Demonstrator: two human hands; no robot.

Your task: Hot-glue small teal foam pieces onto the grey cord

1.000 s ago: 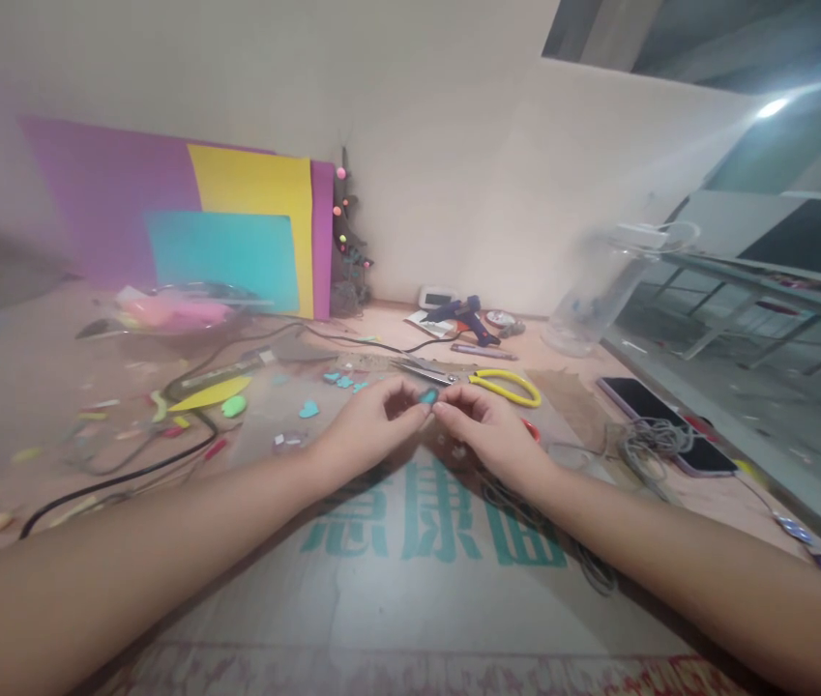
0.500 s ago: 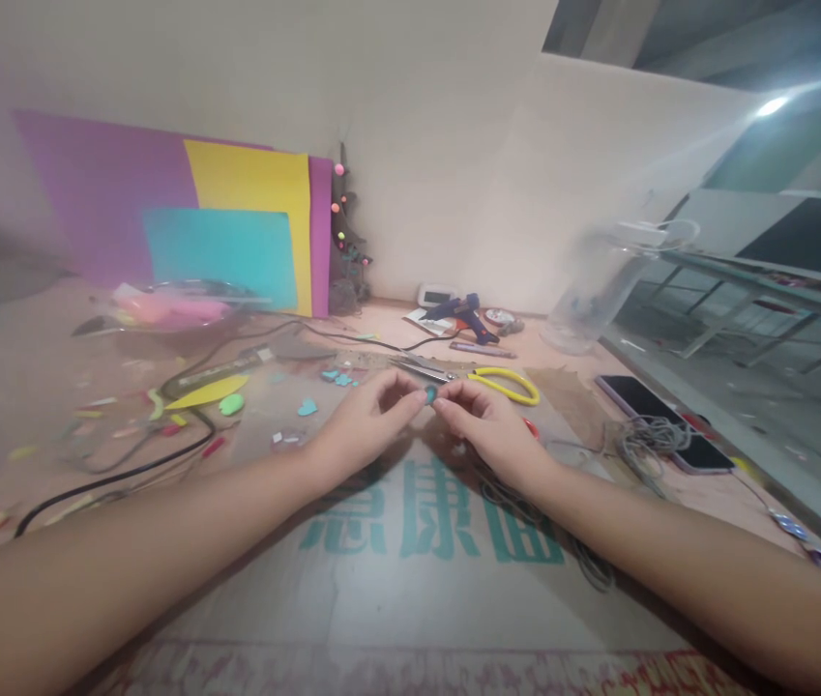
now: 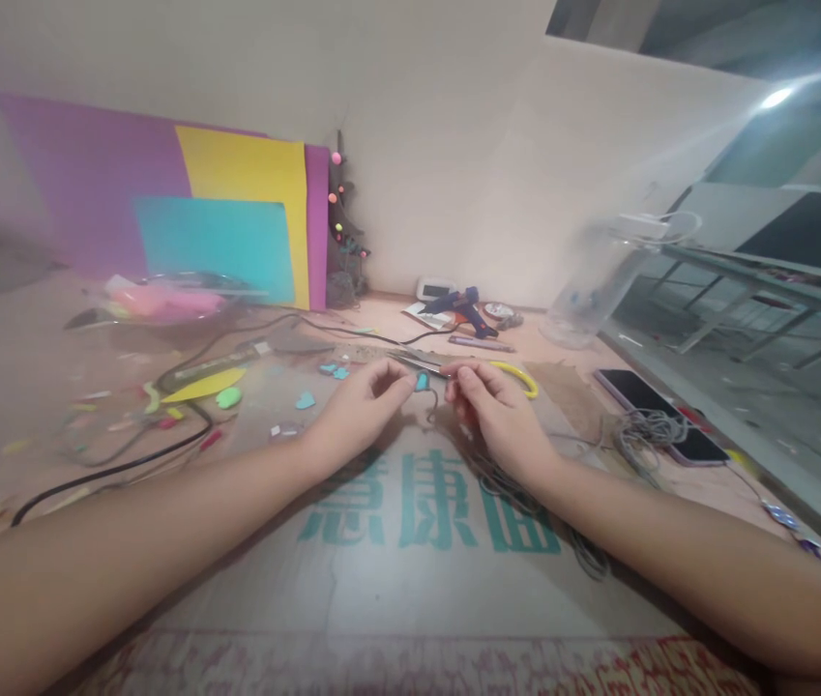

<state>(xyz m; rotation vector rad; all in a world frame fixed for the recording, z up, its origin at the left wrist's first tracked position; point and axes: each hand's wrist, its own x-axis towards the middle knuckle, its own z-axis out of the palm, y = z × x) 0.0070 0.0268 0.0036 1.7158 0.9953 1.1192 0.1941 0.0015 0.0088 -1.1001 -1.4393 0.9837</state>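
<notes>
Between its thumb and fingertips my left hand [image 3: 373,401] pinches a small teal piece [image 3: 422,382], from which a short dark cord [image 3: 434,406] curls down. My right hand [image 3: 493,406] is a little to the right, its thumb and fingers pressed together; what they hold, if anything, is too small to name. Scissors with yellow handles [image 3: 522,377] lie behind the hands, partly hidden by my right hand. Small teal pieces [image 3: 339,372] and a teal heart [image 3: 306,399] rest on the printed sheet [image 3: 381,599] left of my left hand.
Grey cord [image 3: 653,437] lies over a phone [image 3: 700,447] at right. A glue gun [image 3: 468,309] is at the back, near a clear jug [image 3: 584,290]. Coloured sheets [image 3: 236,242] lean on the wall. A black cable [image 3: 105,480], yellow leaf shape [image 3: 211,384] and scraps lie left.
My hands have moved apart slightly. The teal piece now shows at my left fingertips with a dark cord hanging below, and my right fingers have come off it.
</notes>
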